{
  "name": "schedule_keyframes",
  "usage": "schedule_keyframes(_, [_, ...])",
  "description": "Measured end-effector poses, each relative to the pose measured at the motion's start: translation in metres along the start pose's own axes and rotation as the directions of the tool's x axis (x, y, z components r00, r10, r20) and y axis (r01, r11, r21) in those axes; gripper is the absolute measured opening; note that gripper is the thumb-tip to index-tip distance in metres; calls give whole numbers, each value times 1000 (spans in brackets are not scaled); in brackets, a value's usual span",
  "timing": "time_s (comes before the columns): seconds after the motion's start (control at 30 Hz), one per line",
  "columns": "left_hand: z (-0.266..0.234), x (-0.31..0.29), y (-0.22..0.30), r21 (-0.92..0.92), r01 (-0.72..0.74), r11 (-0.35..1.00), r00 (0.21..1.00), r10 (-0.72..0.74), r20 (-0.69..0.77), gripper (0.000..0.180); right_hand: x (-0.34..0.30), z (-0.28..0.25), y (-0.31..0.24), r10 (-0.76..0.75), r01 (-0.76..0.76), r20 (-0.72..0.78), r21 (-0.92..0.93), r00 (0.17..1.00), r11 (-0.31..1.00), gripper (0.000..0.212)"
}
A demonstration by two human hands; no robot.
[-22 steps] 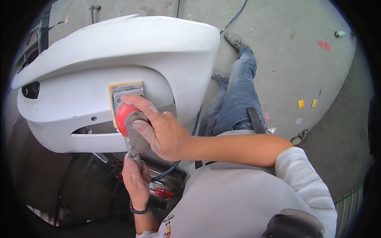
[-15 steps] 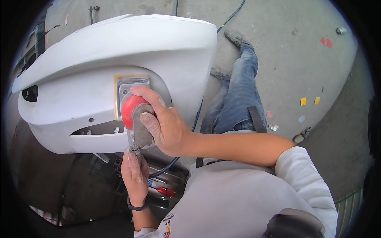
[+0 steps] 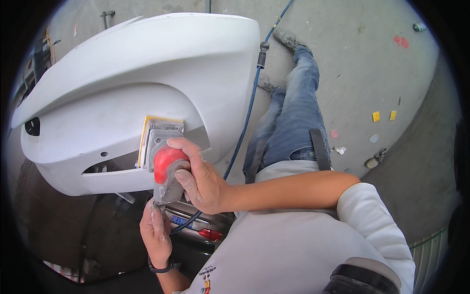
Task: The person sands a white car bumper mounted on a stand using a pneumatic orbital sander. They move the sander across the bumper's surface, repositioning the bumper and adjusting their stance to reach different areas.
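Observation:
A white car bumper (image 3: 147, 54) fills the upper left. Against its recessed face rests an air sander (image 3: 170, 161) with a red top, a grey body and a flat rectangular pad edged in yellow. My right hand (image 3: 201, 181) is closed over the sander's red top and grey body, thumb along its side. Below it, my left hand (image 3: 156, 230), with a dark band at the wrist, pinches the sander's tail end where the hose joins. A blue air hose (image 3: 248, 112) runs from there up along the bumper's right edge, with a dark coupling (image 3: 262, 55) on it.
A car's rear with a red tail light (image 3: 210, 235) is below the bumper. My legs (image 3: 293, 108) stand right of the hose. Yellow squares (image 3: 376, 116), a round disc (image 3: 374, 138), another tool (image 3: 374, 159) and a can (image 3: 419, 27) lie on the concrete floor.
The sander has slid down the bumper toward its lower slot opening, both hands moving with it. The hose now lies in plain sight beside the bumper, its coupling showing.

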State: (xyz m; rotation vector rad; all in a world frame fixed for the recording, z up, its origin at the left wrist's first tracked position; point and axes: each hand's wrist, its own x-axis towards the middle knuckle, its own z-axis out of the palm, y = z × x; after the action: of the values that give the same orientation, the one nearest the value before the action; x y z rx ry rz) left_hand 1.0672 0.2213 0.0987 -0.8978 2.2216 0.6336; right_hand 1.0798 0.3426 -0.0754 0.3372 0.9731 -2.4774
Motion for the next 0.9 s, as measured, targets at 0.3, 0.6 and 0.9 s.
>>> schedule_keyframes(0.3, [0, 25, 5, 194, -82, 978, 991, 59, 123, 37, -13, -6, 16, 68, -24, -211, 206, 975, 978, 55])
schedule_keyframes(0.6, [-26, 13, 4, 204, -72, 976, 996, 60, 63, 43, -17, 19, 17, 26, 1, -97, 269, 995, 963, 58])
schedule_keyframes(0.9, [-12, 35, 46, 362, -128, 924, 986, 78, 150, 31, -14, 7, 13, 109, -17, -204, 408, 973, 913, 55])
